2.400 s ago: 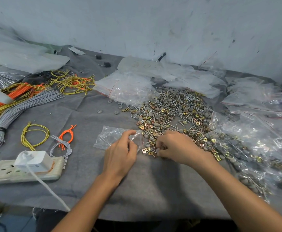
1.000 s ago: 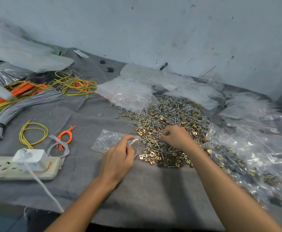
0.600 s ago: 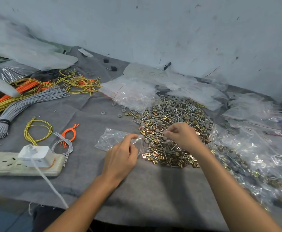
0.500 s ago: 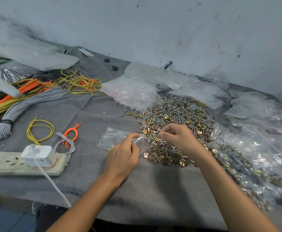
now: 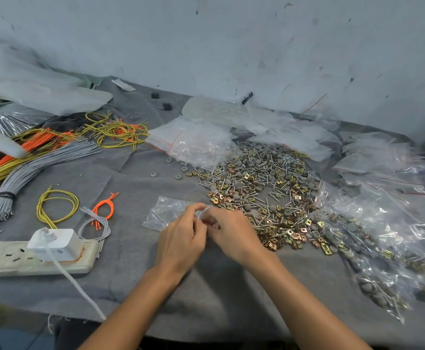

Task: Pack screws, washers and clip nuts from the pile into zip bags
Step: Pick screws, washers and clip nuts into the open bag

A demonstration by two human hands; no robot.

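1. Beside the pile [image 5: 262,195], on its near-left edge, a clear zip bag [image 5: 167,212] lies flat on the grey counter [image 5: 219,299], its mouth turned toward the pile.
2. Left hand [image 5: 180,245]: thumb and forefinger are pressed together on the bag's mouth lip, pinching the film. The hold looks right for keeping the mouth raised off the cloth so that it gapes.
3. Right hand [image 5: 233,236]: its fingers [image 5: 210,219] are curled and bunched at the same mouth, touching the left hand's. What they pinch I cannot tell; it is likely a small part from the pile being fed in.
4. To do this well, push the part past the zip strip before letting go, so nothing catches in the seal.
5. Keep the bag next to the pile, so each reach is short.
6. Filled bags [image 5: 383,248] lie right of the pile, empty ones [image 5: 193,140] behind it; the finished bag probably belongs with the filled ones.
7. Risk: thin film slips easily, so a loose pinch may let the mouth close.
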